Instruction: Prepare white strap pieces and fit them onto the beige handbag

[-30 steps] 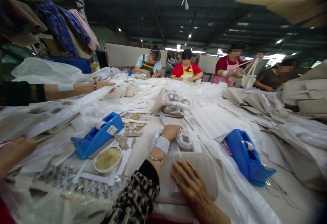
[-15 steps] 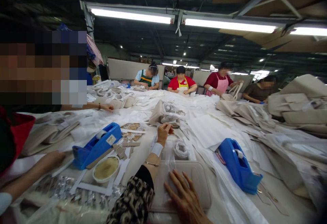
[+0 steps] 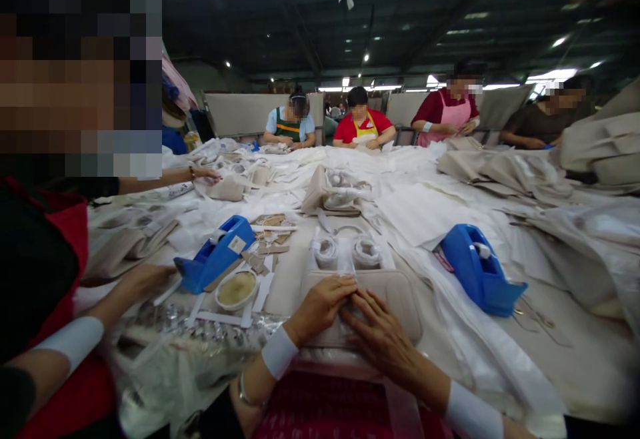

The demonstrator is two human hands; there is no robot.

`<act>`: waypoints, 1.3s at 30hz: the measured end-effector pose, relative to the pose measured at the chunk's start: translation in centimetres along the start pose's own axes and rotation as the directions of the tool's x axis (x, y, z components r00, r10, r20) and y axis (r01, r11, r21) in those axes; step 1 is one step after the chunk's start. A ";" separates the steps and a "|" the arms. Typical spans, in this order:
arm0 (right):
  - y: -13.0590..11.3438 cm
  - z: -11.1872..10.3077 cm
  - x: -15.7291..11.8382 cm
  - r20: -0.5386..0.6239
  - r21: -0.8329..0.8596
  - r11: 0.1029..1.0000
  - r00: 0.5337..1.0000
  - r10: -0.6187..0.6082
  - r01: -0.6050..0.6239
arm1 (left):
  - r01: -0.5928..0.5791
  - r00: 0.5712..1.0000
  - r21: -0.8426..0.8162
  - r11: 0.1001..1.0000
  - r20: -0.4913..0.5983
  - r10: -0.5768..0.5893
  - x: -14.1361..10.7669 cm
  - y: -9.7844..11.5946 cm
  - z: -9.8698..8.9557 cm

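Observation:
A beige bag panel (image 3: 400, 299) with rounded corners lies flat in front of me. Beyond its far edge are two rolled, plastic-wrapped rings (image 3: 367, 253) with a clear strip (image 3: 345, 255) between them. My left hand (image 3: 325, 305) rests at the panel's middle, fingers together, their tips at the near end of the strip; whatever they may pinch is too small to name. Touching it, my right hand (image 3: 375, 325) lies on the panel with its fingers stretched out.
Blue tape dispensers stand at left (image 3: 217, 255) and right (image 3: 477, 272). A round tub (image 3: 236, 290) and cardboard tags (image 3: 270, 249) lie at left. A wrapped beige bag (image 3: 320, 192) is farther back. A co-worker's arm (image 3: 120, 292) reaches in from the left; people work across the table.
My left hand has come back from beyond the rings to the panel, beside my right hand. Both rings now show. The view has tilted down.

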State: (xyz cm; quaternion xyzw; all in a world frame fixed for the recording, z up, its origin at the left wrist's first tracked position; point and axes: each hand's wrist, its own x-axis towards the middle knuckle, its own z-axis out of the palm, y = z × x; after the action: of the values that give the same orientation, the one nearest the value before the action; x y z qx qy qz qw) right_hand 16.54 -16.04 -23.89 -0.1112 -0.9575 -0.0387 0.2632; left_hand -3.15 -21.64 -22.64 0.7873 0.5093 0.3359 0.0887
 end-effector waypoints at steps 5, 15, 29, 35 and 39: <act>0.5 -2.0 -5.7 0.019 0.037 0.999 1.000 0.018 -0.019 | -0.070 0.990 0.134 0.989 0.130 0.053 -0.1 0.1 -0.4; -2.1 0.9 -12.8 -0.134 -0.221 0.974 0.991 0.026 -0.056 | -0.117 0.977 0.260 0.959 0.201 0.064 -0.3 0.3 -0.3; -8.2 -2.6 -6.9 -0.276 -0.004 0.996 0.957 -0.087 0.089 | -0.143 0.970 0.285 0.948 0.230 0.078 -0.3 0.3 -0.3; -10.0 -2.0 -5.1 -0.327 0.008 0.999 0.944 -0.047 0.053 | -0.138 0.976 0.264 0.955 0.202 0.086 -0.6 0.2 0.0; -10.4 -1.5 -5.0 -0.361 0.021 0.997 0.931 -0.059 0.071 | -0.123 0.979 0.259 0.958 0.192 0.074 -0.6 0.1 0.2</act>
State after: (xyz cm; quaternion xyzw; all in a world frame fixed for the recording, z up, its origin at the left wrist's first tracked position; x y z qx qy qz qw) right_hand 19.07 -27.30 -25.33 -0.0661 -0.8968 -0.0509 0.4344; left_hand -3.14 -22.19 -23.01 0.8437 0.5001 0.1948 0.0094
